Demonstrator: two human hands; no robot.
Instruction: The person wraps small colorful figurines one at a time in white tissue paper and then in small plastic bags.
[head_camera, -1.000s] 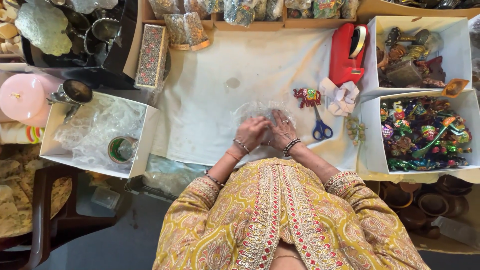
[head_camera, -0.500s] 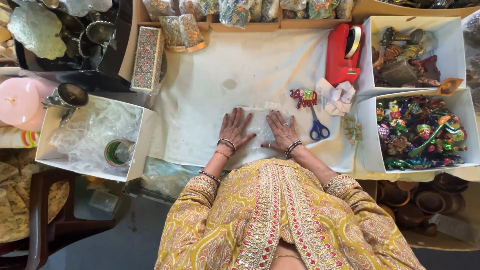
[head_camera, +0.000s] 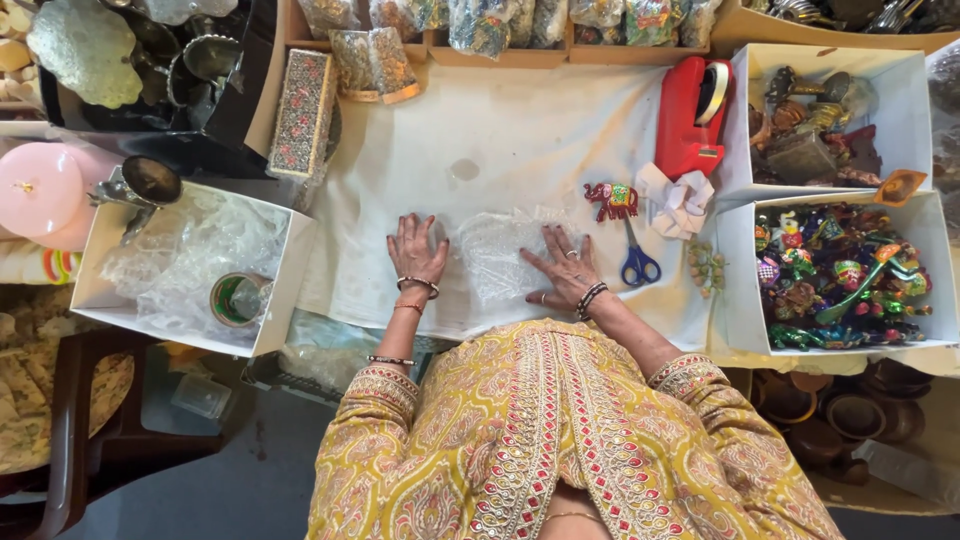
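Observation:
A sheet of clear bubble wrap (head_camera: 500, 255) lies flat on the white cloth (head_camera: 500, 130) in front of me. My left hand (head_camera: 415, 250) rests palm down with fingers spread at the sheet's left edge. My right hand (head_camera: 565, 265) presses flat on its right side, fingers apart. Neither hand grips anything. A small painted elephant figurine (head_camera: 612, 199) stands just right of the sheet, with blue-handled scissors (head_camera: 638, 263) below it.
A red tape dispenser (head_camera: 692, 112) and white bow (head_camera: 677, 198) sit at right. White boxes hold colourful figurines (head_camera: 835, 275) and metal trinkets (head_camera: 820, 115). A left box (head_camera: 190, 265) holds plastic wrap and a tape roll (head_camera: 238, 298). A pink candle (head_camera: 42, 192) stands far left.
My hands were together, bunched over the bubble wrap. They have moved apart and now lie flat, spreading the sheet out on the cloth.

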